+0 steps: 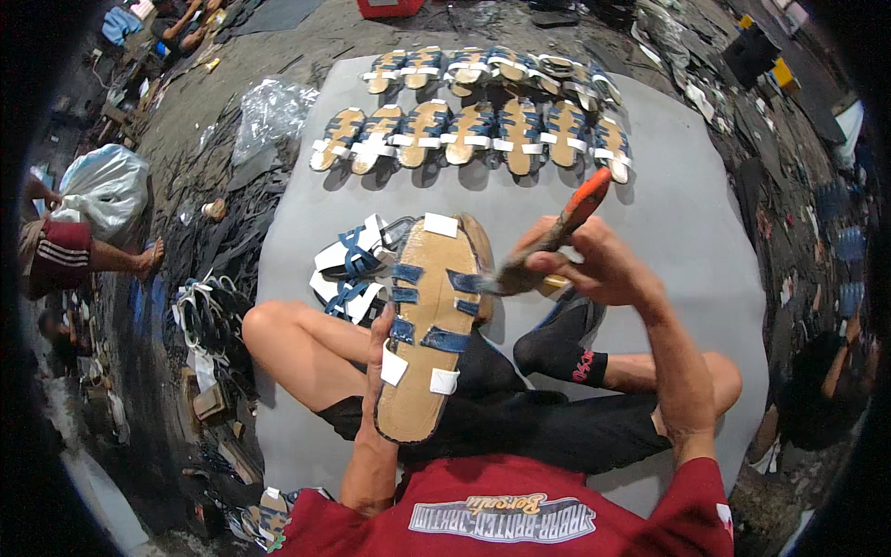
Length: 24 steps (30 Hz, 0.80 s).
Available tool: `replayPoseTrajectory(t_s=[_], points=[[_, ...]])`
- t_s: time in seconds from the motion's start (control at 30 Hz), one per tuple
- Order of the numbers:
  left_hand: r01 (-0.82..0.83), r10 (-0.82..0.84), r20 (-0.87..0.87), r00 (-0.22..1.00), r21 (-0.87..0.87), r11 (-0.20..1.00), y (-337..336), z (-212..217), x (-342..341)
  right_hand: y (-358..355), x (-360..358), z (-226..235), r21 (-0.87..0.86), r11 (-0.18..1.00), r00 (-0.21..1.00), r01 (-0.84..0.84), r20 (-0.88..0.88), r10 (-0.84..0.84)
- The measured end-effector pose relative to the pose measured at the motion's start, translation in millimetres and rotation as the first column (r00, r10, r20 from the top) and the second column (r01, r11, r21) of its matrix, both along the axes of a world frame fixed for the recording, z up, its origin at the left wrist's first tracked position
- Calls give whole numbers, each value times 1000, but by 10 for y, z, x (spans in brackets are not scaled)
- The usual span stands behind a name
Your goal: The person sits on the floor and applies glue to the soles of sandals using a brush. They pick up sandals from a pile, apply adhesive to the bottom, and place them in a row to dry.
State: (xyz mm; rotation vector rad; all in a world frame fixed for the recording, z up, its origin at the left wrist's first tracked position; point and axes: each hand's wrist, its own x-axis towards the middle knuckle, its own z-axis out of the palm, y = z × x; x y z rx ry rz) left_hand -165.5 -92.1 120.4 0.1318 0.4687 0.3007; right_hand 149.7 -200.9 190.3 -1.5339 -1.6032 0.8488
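My left hand (378, 355) grips a tan sandal sole (419, 371) from behind at its left edge, with most of the fingers hidden. Blue and white strap ends lie folded onto the face of the sole, which looks wet and shiny in places. In my right hand (601, 265) is a brush (585, 200) with an orange-tipped handle. Its dark bristles touch the sole's right edge beside a blue strap end. Behind the sole shows a brown rounded piece (480, 243), partly covered. Just left of it lie blue-and-white strap uppers (351, 260).
Two rows of sandals (427, 135) stand along the far end of the grey mat (650, 213). Clear plastic (272, 116), a white sack (107, 190) and footwear parts (206, 316) lie to the left. Another person's leg (121, 255) extends in from the left.
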Motion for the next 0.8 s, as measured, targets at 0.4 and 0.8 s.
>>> replayPoseTrajectory(t_s=[0.4,0.8], points=[[-218,218,15,976,156,963,-49,170,126,-56,-456,43,-36,978,902,205,-381,-203],[-152,266,-353,897,320,935,-77,283,241,104,-1005,-15,339,930,990,141,-45,-134]])
